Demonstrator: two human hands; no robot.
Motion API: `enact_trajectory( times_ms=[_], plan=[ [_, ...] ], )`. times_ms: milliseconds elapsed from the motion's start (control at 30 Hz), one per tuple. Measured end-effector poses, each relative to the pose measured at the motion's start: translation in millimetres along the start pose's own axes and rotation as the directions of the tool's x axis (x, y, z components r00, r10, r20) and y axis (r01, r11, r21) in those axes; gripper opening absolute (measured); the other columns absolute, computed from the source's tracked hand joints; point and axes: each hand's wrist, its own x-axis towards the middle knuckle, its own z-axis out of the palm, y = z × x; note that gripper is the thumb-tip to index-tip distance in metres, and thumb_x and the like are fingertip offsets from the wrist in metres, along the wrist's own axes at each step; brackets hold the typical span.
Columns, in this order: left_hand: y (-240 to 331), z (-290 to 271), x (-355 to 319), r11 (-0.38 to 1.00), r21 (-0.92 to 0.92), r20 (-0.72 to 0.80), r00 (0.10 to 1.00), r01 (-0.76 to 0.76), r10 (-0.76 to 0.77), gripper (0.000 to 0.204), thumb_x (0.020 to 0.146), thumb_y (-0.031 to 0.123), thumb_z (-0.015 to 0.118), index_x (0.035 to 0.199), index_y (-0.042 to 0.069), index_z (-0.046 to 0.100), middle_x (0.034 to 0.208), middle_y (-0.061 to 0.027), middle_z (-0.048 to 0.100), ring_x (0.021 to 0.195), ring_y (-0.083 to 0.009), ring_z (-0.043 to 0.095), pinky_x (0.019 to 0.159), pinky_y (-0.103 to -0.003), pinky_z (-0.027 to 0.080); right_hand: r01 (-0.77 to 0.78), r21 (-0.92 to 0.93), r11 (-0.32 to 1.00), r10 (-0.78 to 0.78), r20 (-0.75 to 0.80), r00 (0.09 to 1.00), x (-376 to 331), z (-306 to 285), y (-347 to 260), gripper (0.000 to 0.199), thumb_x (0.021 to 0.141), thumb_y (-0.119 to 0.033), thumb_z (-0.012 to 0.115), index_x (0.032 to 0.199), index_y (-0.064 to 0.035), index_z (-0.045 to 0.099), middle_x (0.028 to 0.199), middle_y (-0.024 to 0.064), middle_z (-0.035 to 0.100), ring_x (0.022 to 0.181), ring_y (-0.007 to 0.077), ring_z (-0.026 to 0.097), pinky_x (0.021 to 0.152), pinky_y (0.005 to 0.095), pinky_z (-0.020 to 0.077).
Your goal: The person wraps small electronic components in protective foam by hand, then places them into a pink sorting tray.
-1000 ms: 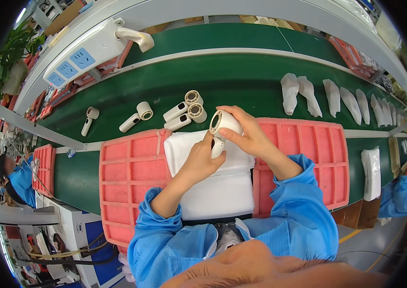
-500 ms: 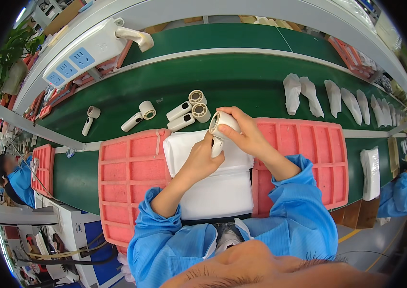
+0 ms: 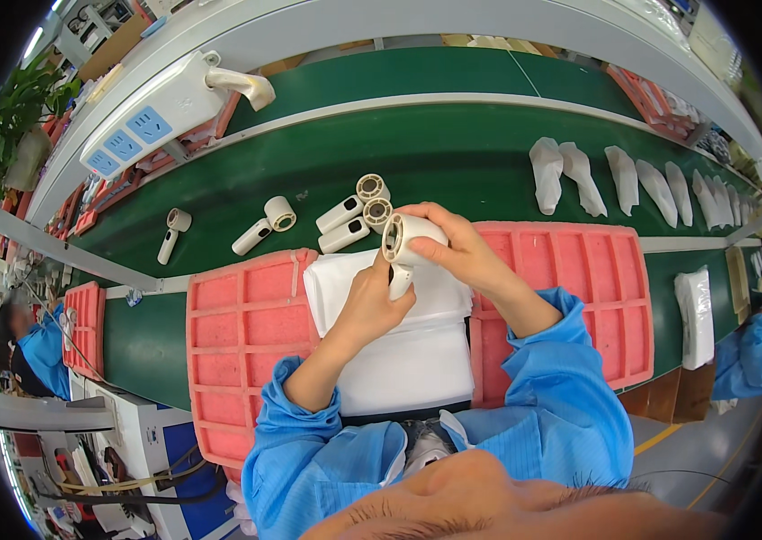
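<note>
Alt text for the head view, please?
The left hand and right hand hold a white handheld device over white sheets between two pink trays. Beyond, on a green surface, lie four similar devices left and white pouches right.

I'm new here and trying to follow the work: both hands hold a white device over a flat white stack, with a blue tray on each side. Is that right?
Not quite: the trays are pink, not blue, as the head view shows. The rest holds: the left hand and right hand hold the white device over the flat white stack.
</note>
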Motion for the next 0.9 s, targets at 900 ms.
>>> enact_trajectory(
  times_ms=[900],
  plan=[
    [5, 10, -1, 0.996, 0.083, -0.136, 0.990, -0.021, 0.032, 0.036, 0.075, 0.004, 0.065, 0.108, -0.003, 0.053, 0.084, -0.0139, 0.065, 0.074, -0.0242, 0.065, 0.068, -0.033, 0.051, -0.054, 0.321, 0.946, 0.018, 0.114, 0.993, 4, -9, -1, 0.043, 0.103, -0.028, 0.040, 0.134, 0.0012, 0.047, 0.122, 0.0114, 0.055, 0.117, 0.0203, 0.052, 0.103, 0.0316, 0.0372]
  ],
)
